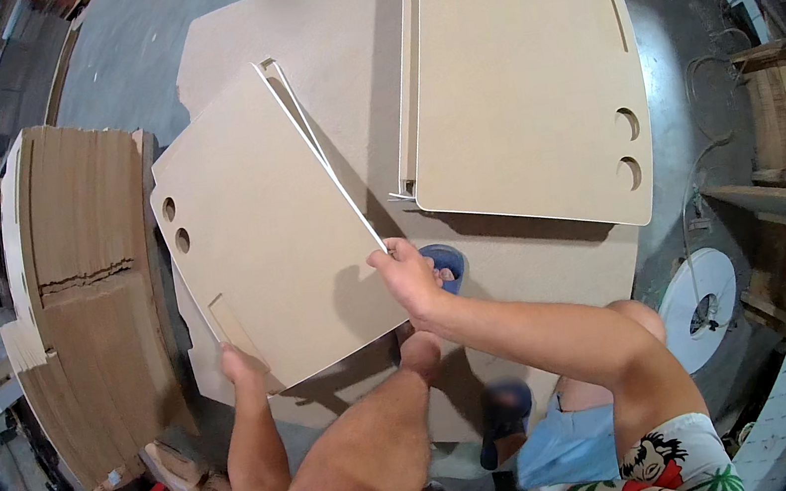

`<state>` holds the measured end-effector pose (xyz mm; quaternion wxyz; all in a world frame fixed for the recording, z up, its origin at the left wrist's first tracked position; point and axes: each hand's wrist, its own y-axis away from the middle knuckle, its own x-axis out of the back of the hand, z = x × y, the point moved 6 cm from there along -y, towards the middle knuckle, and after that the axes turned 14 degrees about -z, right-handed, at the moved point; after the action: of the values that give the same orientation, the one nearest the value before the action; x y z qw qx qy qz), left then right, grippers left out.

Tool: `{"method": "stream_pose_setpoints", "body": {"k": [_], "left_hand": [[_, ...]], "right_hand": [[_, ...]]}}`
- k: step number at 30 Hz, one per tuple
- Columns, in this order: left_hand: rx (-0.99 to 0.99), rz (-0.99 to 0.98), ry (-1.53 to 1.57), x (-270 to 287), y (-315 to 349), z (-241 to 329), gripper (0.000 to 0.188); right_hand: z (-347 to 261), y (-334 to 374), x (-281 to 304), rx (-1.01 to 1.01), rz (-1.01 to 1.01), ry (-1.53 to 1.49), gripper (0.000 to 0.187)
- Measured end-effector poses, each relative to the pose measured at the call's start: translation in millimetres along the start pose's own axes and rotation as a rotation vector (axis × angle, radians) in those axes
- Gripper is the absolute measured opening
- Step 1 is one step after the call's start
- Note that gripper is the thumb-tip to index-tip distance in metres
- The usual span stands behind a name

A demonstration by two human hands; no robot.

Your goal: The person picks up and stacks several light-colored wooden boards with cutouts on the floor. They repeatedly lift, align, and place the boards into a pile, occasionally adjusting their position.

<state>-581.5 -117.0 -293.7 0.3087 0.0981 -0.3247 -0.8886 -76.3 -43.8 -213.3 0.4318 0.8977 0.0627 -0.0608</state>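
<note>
— What are the hands doing?
— The right hand [410, 278] pinches the lower end of a thin white strip [326, 159] at the right corner of a tan board [264, 254]; the strip runs up along that board's right edge toward the top centre of the frame. The left hand [241, 365] is closed on the same board's bottom edge, fingers tucked under it

— Where does the board sit?
— Centre-left of the frame, tilted, its lower edge lifted in the hands above a bare knee [420, 350]. It has two round holes near its left edge and a shallow rectangular recess low down

— And around it?
— It overlaps a larger flat sheet [334, 43] beneath. A second board [523, 97] of the same shape lies on that sheet in the upper right. A tall stack of boards [83, 289] stands at the left edge. A white roll [703, 307] is at the lower right, and a blue sandal [446, 263] peeks out just beside the right hand
</note>
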Motion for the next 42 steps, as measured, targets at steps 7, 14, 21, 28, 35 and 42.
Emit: {"method": "stream_pose_setpoints", "body": {"k": [7, 14, 21, 28, 35, 42], "left_hand": [[-0.055, -0.160, 0.009, -126.8, 28.8, 54.2, 0.062], [-0.006, -0.408, 0.003, -307.0, 72.1, 96.4, 0.062], [-0.032, -0.784, -0.150, -445.7, 87.1, 82.3, 0.033], [-0.029, -0.917, -0.343, -545.0, 180.8, 54.9, 0.026], [0.064, -1.073, -0.341, -578.9, 218.0, 26.9, 0.030], [0.062, -1.004, -0.422, -569.8, 190.9, 7.4, 0.033]], "right_hand": [[-64.4, 26.7, 44.7, 0.108, 0.084, 0.032, 0.057], [-121.7, 54.8, 158.9, 0.388, 0.226, -0.376, 0.048], [-88.3, 81.1, 299.9, 0.385, 0.557, -0.628, 0.054], [-39.9, 115.3, 407.7, 0.477, 0.620, -0.779, 0.059], [-2.1, 146.2, 465.8, 0.436, 0.764, -0.761, 0.058], [-3.9, 125.7, 451.5, 0.345, 0.654, -0.813, 0.068]]}}
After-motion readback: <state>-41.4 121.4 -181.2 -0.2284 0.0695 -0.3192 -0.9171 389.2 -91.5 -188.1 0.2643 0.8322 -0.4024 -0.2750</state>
